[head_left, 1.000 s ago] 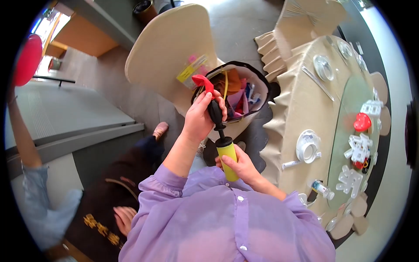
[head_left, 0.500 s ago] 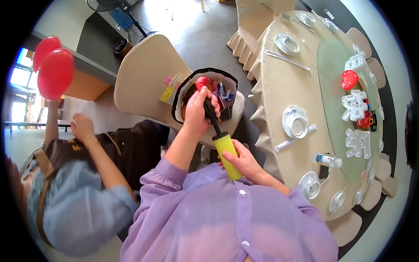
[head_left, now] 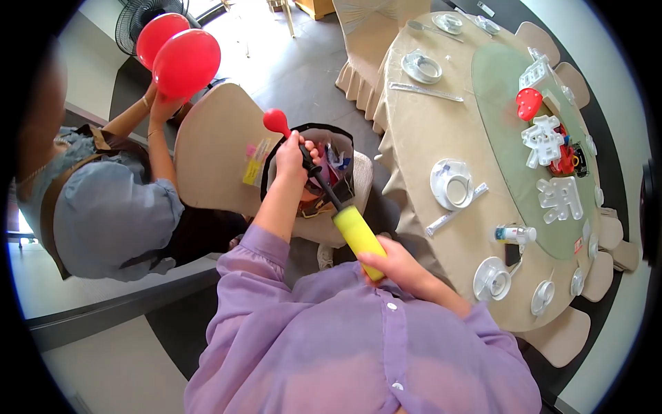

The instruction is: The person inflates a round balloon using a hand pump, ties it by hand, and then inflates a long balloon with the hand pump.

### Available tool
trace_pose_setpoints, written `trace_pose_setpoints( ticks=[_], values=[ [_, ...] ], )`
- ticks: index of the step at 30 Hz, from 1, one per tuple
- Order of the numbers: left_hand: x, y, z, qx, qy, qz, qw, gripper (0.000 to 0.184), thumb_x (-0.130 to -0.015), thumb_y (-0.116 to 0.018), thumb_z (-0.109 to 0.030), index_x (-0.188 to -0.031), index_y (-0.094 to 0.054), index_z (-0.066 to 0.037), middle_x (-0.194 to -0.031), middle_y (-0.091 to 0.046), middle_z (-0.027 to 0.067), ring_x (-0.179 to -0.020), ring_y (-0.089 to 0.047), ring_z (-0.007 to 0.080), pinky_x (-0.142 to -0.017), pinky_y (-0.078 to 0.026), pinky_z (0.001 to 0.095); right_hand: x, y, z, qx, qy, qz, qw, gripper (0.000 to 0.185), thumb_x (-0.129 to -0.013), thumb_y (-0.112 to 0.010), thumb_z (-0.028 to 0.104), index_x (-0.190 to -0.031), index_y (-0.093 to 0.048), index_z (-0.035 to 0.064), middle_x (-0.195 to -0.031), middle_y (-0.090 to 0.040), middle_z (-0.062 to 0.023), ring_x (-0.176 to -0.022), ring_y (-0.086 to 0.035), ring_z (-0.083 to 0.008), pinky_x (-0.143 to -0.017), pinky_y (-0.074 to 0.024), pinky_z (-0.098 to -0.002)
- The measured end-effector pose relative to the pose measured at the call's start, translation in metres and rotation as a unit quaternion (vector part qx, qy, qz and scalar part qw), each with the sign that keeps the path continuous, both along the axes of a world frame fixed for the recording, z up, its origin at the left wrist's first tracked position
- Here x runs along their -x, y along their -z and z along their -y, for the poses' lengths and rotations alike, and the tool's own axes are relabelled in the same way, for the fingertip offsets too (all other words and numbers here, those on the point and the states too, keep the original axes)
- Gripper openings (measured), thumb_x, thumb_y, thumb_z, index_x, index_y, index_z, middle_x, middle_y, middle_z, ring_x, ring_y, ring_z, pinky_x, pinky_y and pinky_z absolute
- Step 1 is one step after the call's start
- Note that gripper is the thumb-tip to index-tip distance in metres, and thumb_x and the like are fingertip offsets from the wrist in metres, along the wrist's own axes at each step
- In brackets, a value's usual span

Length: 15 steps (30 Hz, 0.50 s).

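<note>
A yellow hand balloon pump with a black rod and head slants across in front of my body. My left hand is closed round the black head, at the neck of a small red balloon that bulges out past my fingers. Wrapped round the lower yellow barrel is my right hand. The rod is partly drawn out of the barrel. Just beyond my left hand, an open bag with a dark rim and mixed small items sits on a beige chair.
At the left a co-worker holds two red inflated balloons. A round table on the right bears wrapped dishes, a bottle, white plastic shapes and a red heart-shaped item. A fan stands behind.
The red balloon on the pump has swollen from a small crumpled lump to a rounded bulb. My hands and pump have shifted slightly. The co-worker's balloons have moved rightward, with both arms now raised to them.
</note>
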<state>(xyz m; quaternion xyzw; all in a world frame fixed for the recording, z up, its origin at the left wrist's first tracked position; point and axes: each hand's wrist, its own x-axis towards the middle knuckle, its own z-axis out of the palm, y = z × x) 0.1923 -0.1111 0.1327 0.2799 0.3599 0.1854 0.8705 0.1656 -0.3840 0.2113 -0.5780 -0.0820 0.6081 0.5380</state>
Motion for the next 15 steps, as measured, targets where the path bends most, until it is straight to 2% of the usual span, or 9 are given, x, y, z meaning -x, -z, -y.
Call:
trace_pose_setpoints(
  ticks=[4,6,9,15],
  values=[
    [-0.013,0.01,0.03,0.079,0.018,0.013,0.997,0.026,-0.091,-0.041,-0.03,-0.072,-0.04,-0.012,-0.059,-0.042,0.0019,-0.046,-0.039,0.0136,-0.04,-0.034,0.0262,0.004,-0.005,0.026,0.021,0.028,-0.025,0.999,0.031,-0.081,-0.059,0.029,-0.093,-0.047,0.0027,-0.072,-0.054,-0.0047,-0.055,-0.055,-0.0111,-0.045,-0.044,-0.0224],
    [-0.014,0.008,0.057,0.08,0.043,0.027,0.995,0.025,-0.09,-0.041,-0.03,-0.073,-0.04,-0.013,-0.059,-0.042,0.0019,-0.047,-0.039,0.0135,-0.041,-0.034,0.0263,0.0,-0.003,0.022,0.025,0.042,-0.049,0.998,0.031,-0.082,-0.058,0.029,-0.093,-0.046,0.0026,-0.072,-0.054,-0.0049,-0.055,-0.056,-0.0112,-0.045,-0.0436,-0.0222],
    [-0.024,0.0,0.075,0.054,0.089,0.051,0.993,0.023,-0.09,-0.043,-0.029,-0.074,-0.039,-0.011,-0.059,-0.043,0.0029,-0.048,-0.041,0.0147,-0.041,-0.035,0.0277,-0.015,0.016,-0.007,-0.007,0.113,-0.015,0.993,0.029,-0.083,-0.057,0.029,-0.092,-0.046,0.0038,-0.071,-0.055,-0.0056,-0.053,-0.055,-0.0115,-0.041,-0.0424,-0.0225],
    [-0.059,0.001,0.051,0.058,0.094,0.031,0.993,0.017,-0.085,-0.044,-0.024,-0.076,-0.039,-0.011,-0.059,-0.045,0.0052,-0.046,-0.044,0.0187,-0.04,-0.036,0.032,-0.012,-0.016,0.027,0.01,0.123,-0.059,0.991,0.028,-0.084,-0.055,0.028,-0.093,-0.045,0.0035,-0.072,-0.055,-0.006,-0.055,-0.055,-0.0114,-0.041,-0.043,-0.0227]
  ],
)
